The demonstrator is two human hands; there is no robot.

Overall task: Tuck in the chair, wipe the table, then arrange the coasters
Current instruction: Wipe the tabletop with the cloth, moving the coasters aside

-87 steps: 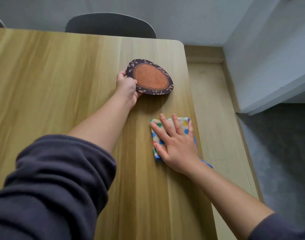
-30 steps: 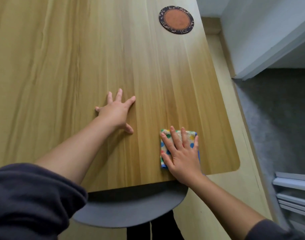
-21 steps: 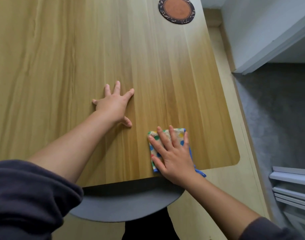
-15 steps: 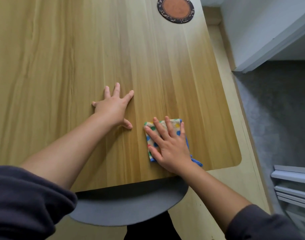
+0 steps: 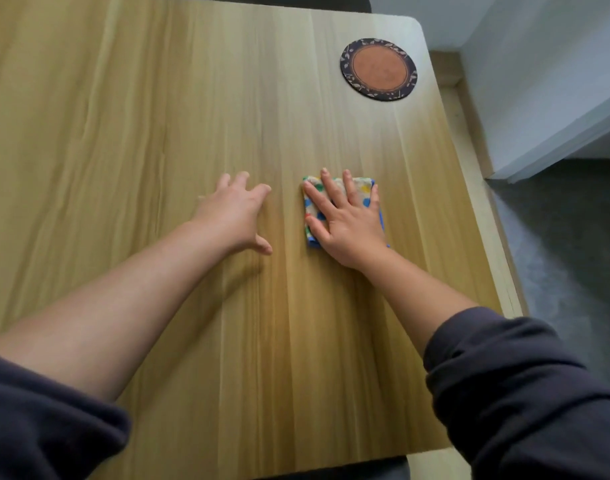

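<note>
Wiping is well underway, I'd say. The right hand (image 5: 348,220) lies flat on the folded cloth (image 5: 364,187), fingers straight and a little spread, pressing it onto the table (image 5: 123,116) right of the middle. The left hand (image 5: 232,216) is palm down just beside it with fingers fanned out and holding nothing (it's a bit blurry, so I can't tell if it's actually resting on the wood).

The chair (image 5: 348,471) looks tucked in, only a dark sliver shows under the near edge. I'd call that step done. The one coaster (image 5: 378,69) I can see sits flat near the far right corner, well apart from both hands. Arranging the coasters is still to come, and so is the rest of the wiping, probably.

Compared with a second ago, the cloth and both hands have gone from the near edge up toward the middle. About three seconds back the left hand was holding that coaster up while the cloth passed near it. Now it's lying down again.
</note>
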